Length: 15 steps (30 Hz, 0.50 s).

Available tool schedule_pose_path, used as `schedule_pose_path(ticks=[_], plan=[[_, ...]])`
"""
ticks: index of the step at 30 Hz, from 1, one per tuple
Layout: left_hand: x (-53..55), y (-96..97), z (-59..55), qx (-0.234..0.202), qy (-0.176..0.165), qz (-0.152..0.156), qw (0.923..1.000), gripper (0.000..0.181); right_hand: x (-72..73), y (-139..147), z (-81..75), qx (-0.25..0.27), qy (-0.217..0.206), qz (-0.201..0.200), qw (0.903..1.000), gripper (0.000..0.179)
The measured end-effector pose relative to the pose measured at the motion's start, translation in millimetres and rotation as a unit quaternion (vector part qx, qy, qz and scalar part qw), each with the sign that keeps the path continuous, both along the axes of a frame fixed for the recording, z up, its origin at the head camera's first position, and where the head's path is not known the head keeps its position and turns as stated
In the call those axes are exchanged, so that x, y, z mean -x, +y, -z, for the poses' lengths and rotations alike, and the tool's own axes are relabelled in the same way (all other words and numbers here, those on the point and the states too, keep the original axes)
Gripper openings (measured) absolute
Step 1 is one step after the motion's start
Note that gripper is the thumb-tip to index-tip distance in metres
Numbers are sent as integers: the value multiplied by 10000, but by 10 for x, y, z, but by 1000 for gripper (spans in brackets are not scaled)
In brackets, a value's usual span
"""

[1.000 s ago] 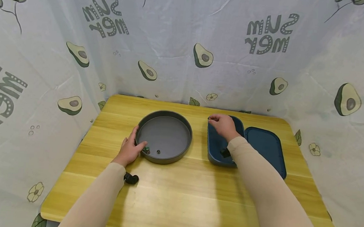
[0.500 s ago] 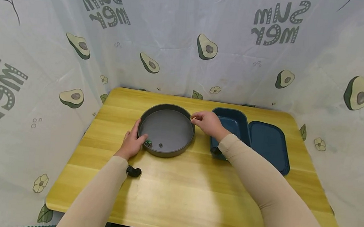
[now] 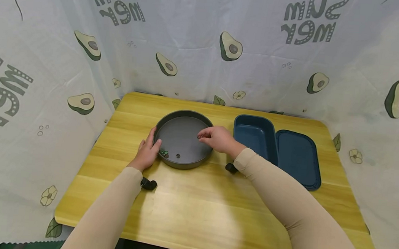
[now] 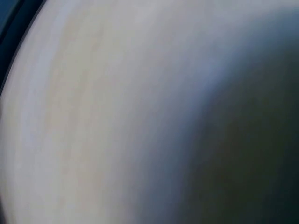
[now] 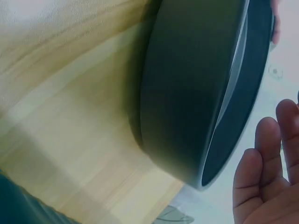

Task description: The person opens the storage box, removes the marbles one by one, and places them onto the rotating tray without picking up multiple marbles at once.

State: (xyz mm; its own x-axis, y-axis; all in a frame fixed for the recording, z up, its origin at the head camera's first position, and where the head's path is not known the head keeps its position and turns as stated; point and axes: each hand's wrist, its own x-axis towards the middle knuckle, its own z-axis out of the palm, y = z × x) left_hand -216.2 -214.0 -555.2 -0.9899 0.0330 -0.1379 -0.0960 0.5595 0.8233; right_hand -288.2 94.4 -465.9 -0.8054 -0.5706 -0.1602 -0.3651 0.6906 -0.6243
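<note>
A round dark grey pan [image 3: 181, 138] with a low wall stands on the table. My left hand [image 3: 147, 151] holds its left side, fingers along the outer wall and thumb over the rim. Inside, near the thumb, lie a few small green and dark beads [image 3: 164, 153], with a single small dark bead [image 3: 178, 156] apart from them. Over the pan's right part, my right hand [image 3: 218, 139] pinches a tiny thing [image 3: 199, 137] between thumb and forefinger; I cannot tell what kind it is. In the right wrist view several right fingers [image 5: 268, 154] are beside the pan's rim.
Right of the pan stands a blue rectangular box [image 3: 254, 131], with its blue lid [image 3: 298, 157] lying beside it. All rest on a yellow wooden table [image 3: 187, 211]. A printed curtain [image 3: 191, 32] hangs behind. The left wrist view is a blur of pale and dark surfaces.
My right hand has moved left from the blue box to over the pan, pinching a small thing. The left hand has kept its hold on the pan. The head view has tilted down slightly.
</note>
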Motion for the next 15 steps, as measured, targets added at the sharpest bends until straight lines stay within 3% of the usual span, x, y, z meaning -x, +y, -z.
schedule_pose_path(ticks=[8,15], plan=[[45,9,26,55,54,30,10000,65,-54,-74,-19,-20,-56,-257,9997,28],[3,11,9,-13,-17,8,10000,65,-110,-109,-21,-24,-281,-493,9984,33]])
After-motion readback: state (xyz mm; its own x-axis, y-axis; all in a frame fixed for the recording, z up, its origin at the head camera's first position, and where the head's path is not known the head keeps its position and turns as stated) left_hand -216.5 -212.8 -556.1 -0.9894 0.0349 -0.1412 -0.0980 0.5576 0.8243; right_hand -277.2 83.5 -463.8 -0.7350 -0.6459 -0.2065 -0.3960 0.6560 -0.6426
